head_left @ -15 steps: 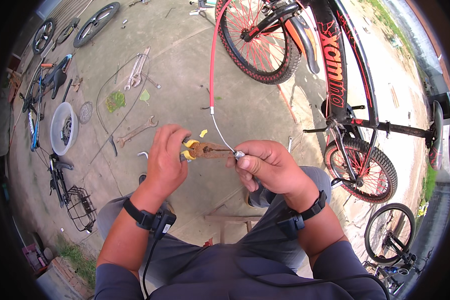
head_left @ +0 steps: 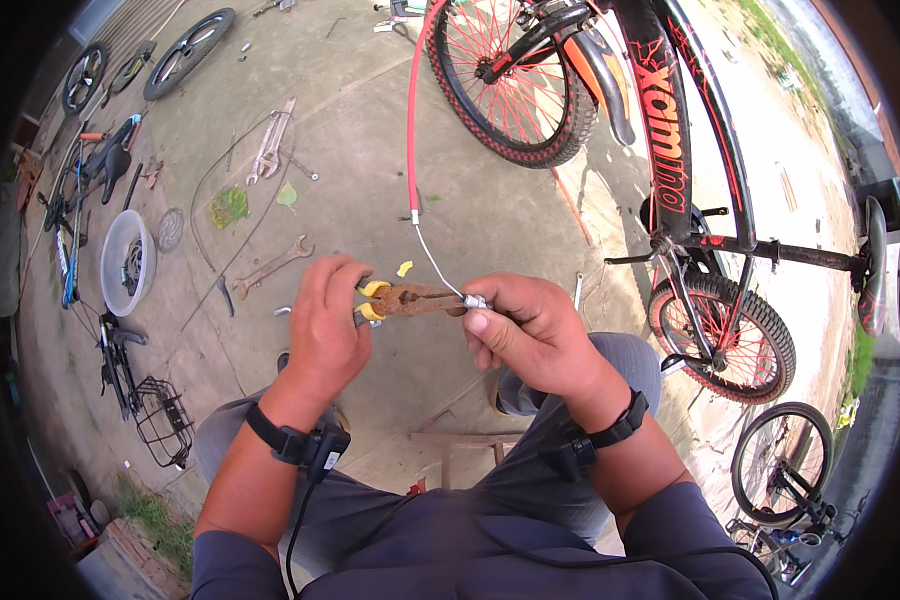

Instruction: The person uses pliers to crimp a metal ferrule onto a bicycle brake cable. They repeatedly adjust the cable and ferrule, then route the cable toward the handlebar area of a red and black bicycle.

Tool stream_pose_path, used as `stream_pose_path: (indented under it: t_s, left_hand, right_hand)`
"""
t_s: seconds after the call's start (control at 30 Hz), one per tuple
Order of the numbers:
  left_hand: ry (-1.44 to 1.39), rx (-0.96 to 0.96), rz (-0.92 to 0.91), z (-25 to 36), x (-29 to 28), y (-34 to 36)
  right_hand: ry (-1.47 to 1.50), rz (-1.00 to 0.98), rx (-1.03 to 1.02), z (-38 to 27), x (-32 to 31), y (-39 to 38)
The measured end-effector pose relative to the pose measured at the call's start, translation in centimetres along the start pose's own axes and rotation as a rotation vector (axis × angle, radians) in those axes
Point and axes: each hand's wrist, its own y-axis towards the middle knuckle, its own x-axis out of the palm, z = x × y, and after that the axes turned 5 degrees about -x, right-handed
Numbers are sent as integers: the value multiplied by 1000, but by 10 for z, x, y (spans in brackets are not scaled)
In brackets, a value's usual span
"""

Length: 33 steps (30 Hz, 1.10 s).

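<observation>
My left hand (head_left: 332,308) is closed round the yellow-and-dark handles of rusty pliers (head_left: 410,299). The plier jaws point right and reach the small silver metal fitting (head_left: 475,301), which my right hand (head_left: 530,330) pinches between thumb and fingers. From that fitting a thin bare cable (head_left: 435,257) curves up into a red cable housing (head_left: 414,150) with a silver end cap. The housing runs up toward the front wheel of a black and red bicycle (head_left: 660,150). Exactly what the jaw tips grip is too small to tell.
Wrenches (head_left: 272,140) and another open-ended wrench (head_left: 273,263) lie on the concrete at the left, near a loose dark cable. A white plastic tub (head_left: 110,260) holds round parts. Beyond it are bicycle parts and a black wire basket (head_left: 162,420). Loose tyres (head_left: 190,52) lie far left.
The pliers, the fitting and both hands have shifted slightly left and up. The red housing has swung a little to the left. Both hands keep their hold.
</observation>
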Motion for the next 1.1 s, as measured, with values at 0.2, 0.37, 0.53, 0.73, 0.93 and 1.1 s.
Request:
stream_pose_path:
  t_s: [0.2, 0.37, 0.53, 0.73, 0.93, 1.1]
  left_hand:
    - [-8, 59, 10, 1, 1, 2]
    - [0, 90, 28, 0, -2, 2]
    - [27, 95, 31, 3, -6, 3]
    - [46, 59, 43, 0, -7, 1]
    - [47, 60, 47, 0, -7, 2]
    - [36, 24, 27, 1, -7, -1]
  right_hand:
    - [794, -243, 419, 0, -12, 6]
    - [889, -297, 525, -3, -14, 5]
    - [807, -265, 484, 1, -12, 3]
    - [697, -223, 403, -7, -8, 1]
    - [608, -219, 309, -9, -6, 2]
    - [198, -160, 121, -12, -4, 2]
